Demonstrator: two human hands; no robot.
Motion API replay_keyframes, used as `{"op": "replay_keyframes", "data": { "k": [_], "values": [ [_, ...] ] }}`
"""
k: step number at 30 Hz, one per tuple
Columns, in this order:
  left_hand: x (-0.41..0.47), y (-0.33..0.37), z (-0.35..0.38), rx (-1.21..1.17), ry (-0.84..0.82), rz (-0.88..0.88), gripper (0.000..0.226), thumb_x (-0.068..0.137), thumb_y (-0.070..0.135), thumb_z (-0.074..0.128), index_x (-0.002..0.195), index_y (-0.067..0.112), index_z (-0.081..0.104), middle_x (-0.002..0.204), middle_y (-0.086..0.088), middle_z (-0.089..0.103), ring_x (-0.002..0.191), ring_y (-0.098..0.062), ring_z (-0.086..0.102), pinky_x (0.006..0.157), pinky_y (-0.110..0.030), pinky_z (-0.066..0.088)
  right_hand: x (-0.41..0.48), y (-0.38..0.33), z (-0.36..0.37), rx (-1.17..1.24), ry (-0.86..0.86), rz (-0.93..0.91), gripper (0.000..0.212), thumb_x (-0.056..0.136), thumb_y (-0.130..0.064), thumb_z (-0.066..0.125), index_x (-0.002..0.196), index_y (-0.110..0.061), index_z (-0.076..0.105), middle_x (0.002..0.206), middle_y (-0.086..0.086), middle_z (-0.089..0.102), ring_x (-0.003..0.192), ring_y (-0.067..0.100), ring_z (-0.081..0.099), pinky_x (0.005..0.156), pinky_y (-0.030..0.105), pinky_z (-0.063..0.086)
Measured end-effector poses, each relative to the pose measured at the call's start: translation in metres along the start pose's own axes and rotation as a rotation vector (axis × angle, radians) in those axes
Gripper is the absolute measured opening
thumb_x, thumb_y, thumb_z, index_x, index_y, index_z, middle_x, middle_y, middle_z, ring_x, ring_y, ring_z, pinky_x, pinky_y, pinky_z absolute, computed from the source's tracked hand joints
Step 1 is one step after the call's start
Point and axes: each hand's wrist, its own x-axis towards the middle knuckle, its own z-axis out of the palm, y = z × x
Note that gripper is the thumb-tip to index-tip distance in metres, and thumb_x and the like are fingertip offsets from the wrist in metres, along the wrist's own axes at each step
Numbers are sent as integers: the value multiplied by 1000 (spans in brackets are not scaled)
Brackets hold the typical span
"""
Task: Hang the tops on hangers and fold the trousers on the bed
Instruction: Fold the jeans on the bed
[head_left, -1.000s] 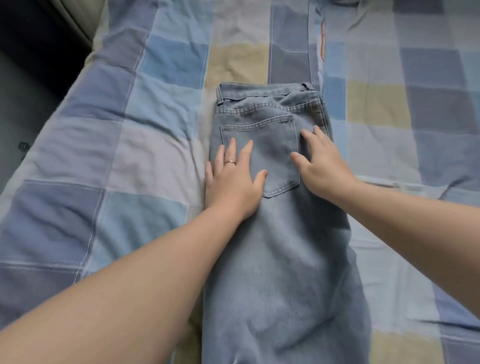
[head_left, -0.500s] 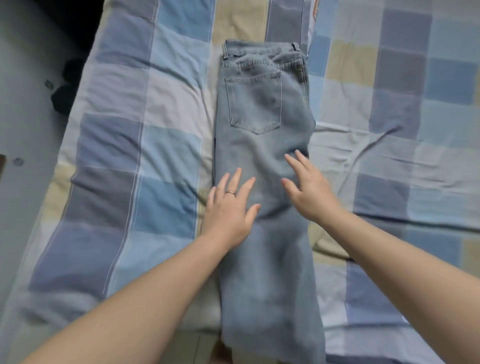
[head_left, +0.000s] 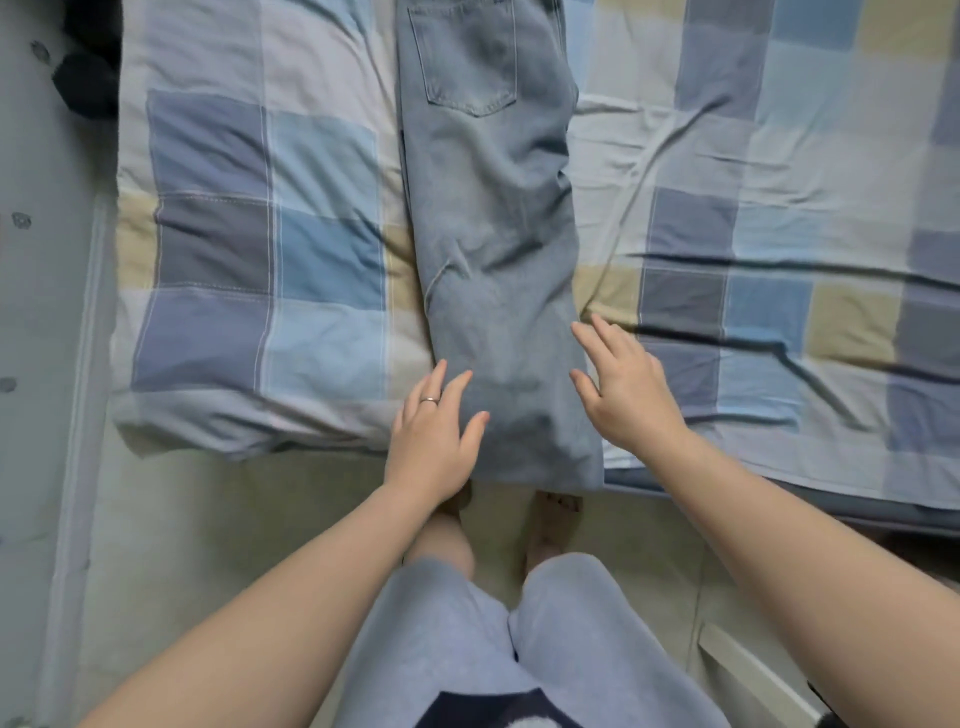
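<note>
Between left fingers (head_left: 457, 387) and right fingers (head_left: 605, 332) lie trousers (head_left: 493, 234).

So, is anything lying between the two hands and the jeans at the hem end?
Nothing visible. The left hand and the right hand are open at the two edges of the jeans near the hem.

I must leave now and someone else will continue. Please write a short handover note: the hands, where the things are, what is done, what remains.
Left hand open, fingers flat on the jeans, left edge near the hem.
Right hand open at the right edge; contact unclear.
Jeans lie on the checked bedcover, back pocket up, hem at the bed's near edge.
Done: lengthwise fold.
Left: crosswise folds. No tops or hangers in view.
</note>
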Motion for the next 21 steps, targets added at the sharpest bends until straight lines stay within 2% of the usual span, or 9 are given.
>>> {"op": "replay_keyframes", "data": {
  "k": [4, 10, 17, 21],
  "values": [
    [-36, -13, 44, 63, -44, -29, 59, 101, 48, 47, 155, 31, 32, 168, 0, 18, 153, -21, 15, 120, -43, 19, -46, 29, 32, -174, -32, -47, 60, 101, -37, 49, 156, -25, 31, 165, 4, 23, 151, 28, 21, 117, 48, 26],
    [-71, -31, 113, 166, -47, -67, 60, 100, 48, 49, 155, 29, 34, 168, -1, 18, 153, -24, 17, 120, -43, 20, -85, 76, 88, -307, -89, -121, 61, 100, -39, 49, 156, -26, 30, 167, 5, 20, 152, 32, 18, 117, 50, 22],
    [-85, -53, 156, 51, -39, -258, 62, 100, 48, 51, 155, 27, 32, 168, -2, 20, 152, -26, 18, 117, -47, 25, -96, 97, 144, -329, -137, -97, 60, 103, -48, 36, 158, -31, 20, 169, 4, 5, 154, 35, 2, 121, 58, 9],
    [-59, -72, 174, -139, -4, -348, 69, 98, 48, 55, 157, 24, 28, 166, 0, 23, 150, -27, 22, 117, -49, 27, -83, 101, 179, -271, -137, -53, 62, 103, -48, 37, 158, -30, 17, 169, 9, -1, 154, 35, 1, 120, 55, 15]
  ]
}}
